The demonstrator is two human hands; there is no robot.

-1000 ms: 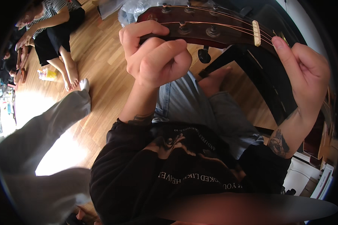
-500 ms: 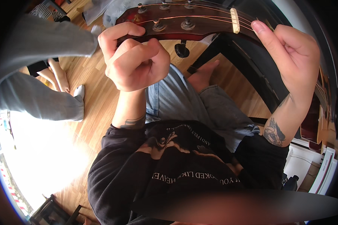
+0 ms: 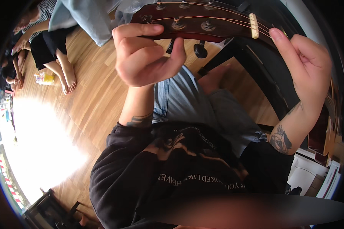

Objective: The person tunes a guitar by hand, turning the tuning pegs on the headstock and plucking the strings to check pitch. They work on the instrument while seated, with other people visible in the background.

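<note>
The left hand (image 3: 147, 57) is curled into a loose fist just under the headstock (image 3: 195, 19) of a guitar, the forefinger hooked over the top and the thumb pressed toward it, pinching at a tuning peg whose knob is hidden behind the fingers; whether the grip is tight I cannot tell. The right hand (image 3: 307, 65) is half closed beside the neck (image 3: 273, 57), fingers bent inward and the forefinger stretched up so its tip touches the neck just past the nut (image 3: 253, 25). The headstock lies across the top of the view, glossy dark red wood with round metal posts and thin bright strings running to the pale, bar-shaped nut; a black knob (image 3: 200, 49) hangs below it. The neck drops away dark and smooth to the right. Beneath are faded denim shorts (image 3: 187, 103) and a black printed sweatshirt (image 3: 141, 179). The floor (image 3: 91, 99) is warm, varnished wooden strips, glaring white at the left.
</note>
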